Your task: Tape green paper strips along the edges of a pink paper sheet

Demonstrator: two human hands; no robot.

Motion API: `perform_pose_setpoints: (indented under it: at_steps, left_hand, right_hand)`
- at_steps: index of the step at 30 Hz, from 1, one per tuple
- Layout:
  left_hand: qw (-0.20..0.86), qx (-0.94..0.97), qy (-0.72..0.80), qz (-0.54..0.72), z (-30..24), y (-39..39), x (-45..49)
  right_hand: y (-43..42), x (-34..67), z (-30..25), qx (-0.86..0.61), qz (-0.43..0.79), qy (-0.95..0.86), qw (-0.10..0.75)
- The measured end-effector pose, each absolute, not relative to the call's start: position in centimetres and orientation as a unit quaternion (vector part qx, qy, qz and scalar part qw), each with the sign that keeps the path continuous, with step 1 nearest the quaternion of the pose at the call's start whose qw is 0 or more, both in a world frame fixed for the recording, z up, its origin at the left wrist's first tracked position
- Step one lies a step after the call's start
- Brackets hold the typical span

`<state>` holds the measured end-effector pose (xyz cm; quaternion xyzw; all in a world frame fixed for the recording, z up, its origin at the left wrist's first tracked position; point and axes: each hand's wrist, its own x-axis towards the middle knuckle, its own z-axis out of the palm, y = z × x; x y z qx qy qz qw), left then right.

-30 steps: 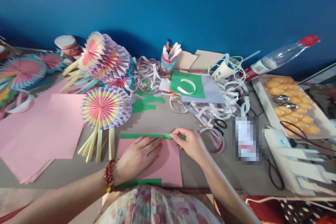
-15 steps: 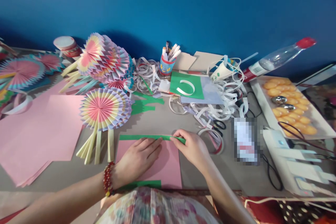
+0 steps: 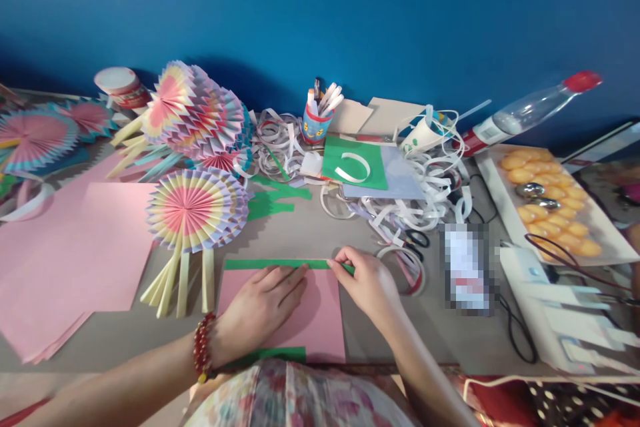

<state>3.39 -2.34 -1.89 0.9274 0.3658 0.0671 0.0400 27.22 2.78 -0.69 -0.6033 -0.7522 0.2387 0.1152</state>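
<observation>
A pink paper sheet [image 3: 320,320] lies on the table in front of me, over a green sheet whose edges show as a green strip [image 3: 255,264] along the far side and another near my body. My left hand [image 3: 260,307] rests flat on the pink sheet, fingers stretched toward the far edge. My right hand [image 3: 365,280] pinches the right end of the green strip between thumb and fingers.
Folded paper fans [image 3: 195,207] and a stack of pink sheets [image 3: 60,260] lie to the left. White paper strips [image 3: 415,193], scissors [image 3: 417,238], a pen cup [image 3: 316,121], a tape roll [image 3: 407,267], a bottle [image 3: 530,110] and a tray of orange pieces [image 3: 555,207] fill the back and right.
Both hands stay in place on the pink sheet and green strip. The view has shifted slightly, nothing else moved.
</observation>
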Motion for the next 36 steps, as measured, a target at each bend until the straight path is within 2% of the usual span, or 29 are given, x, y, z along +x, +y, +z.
perform_pose_setpoints:
  at_steps: [23, 29, 36]
  left_hand:
    - [0.025, 0.929, 0.364, 0.052, -1.76, -2.34, 3.33]
    - [0.040, 0.927, 0.368, 0.052, -1.72, -2.37, 3.44]
    - [0.044, 0.929, 0.365, 0.047, -1.43, -2.25, 3.45]
  right_hand:
    - [2.18, 26.92, -0.95, -0.614, 0.152, -0.766, 0.110]
    - [1.77, 27.56, -0.50, -0.630, 0.111, -0.764, 0.083]
    - [1.75, 27.87, -0.47, -0.629, 0.117, -0.764, 0.083]
